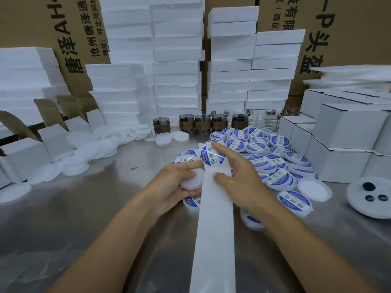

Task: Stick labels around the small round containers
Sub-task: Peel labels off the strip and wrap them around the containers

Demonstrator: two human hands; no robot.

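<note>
Over the steel table (84,218) our left hand (175,183) grips a bare container (194,180) while our right hand (239,176) pinches the label strip (213,218), apparently mid-peel, so we should seat the label (212,155) squarely before pressing.

The table (84,240) is brushed metal with a dull sheen. The container (193,180) is frosted, translucent white plastic. The label (212,156) looks glossy (light glints across it), and its backing strip (213,229) is matt white paper. The foam blocks (175,70) have rough, crumbly edges.
</note>
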